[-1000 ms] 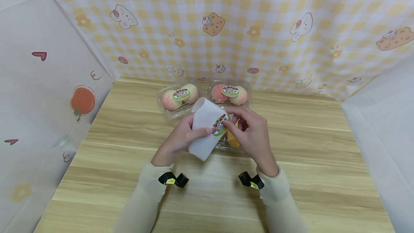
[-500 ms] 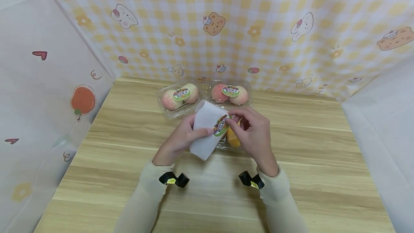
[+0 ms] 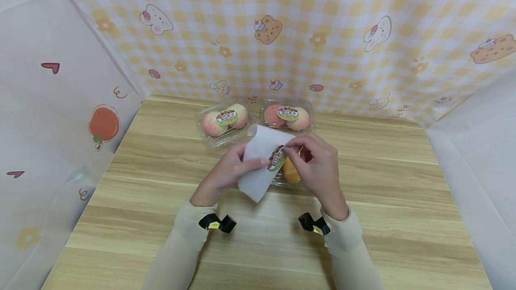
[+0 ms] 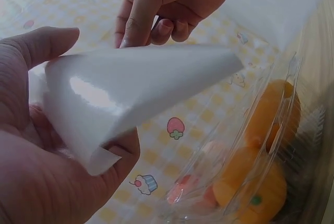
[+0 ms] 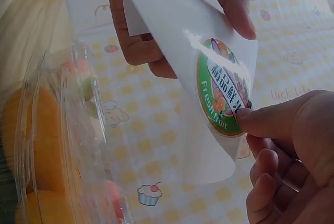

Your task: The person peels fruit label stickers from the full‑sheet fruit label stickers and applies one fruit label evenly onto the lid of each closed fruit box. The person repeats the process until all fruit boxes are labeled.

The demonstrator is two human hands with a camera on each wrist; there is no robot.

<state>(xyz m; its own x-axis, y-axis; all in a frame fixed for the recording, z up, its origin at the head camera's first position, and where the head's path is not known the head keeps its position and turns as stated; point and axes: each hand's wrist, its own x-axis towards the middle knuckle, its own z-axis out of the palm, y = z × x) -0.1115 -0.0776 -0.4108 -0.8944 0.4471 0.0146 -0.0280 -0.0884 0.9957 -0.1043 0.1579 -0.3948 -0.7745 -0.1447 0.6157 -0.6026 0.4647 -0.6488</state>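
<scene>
My left hand grips a curled white backing sheet, thumb on the face and fingers behind. An oval fruit label sticker with a green rim and "Fresh fruit" lettering lies on this sheet. At the sticker's end, my right hand pinches its edge between thumb and index finger; the right wrist view shows the thumb on the rim. Whether that edge has come off the sheet is hard to tell. Below the hands sits a clear plastic box with orange-yellow fruit, partly hidden by the sheet and right hand.
Two more clear boxes stand farther back, each with a similar oval label: one with two pinkish peaches at left, another with peaches at right. A checked curtain hangs behind the wooden table.
The sheet has shifted slightly right and bent more near the sticker. My right hand has drifted a little right, still pinching the sticker's edge. The boxes have not moved.
</scene>
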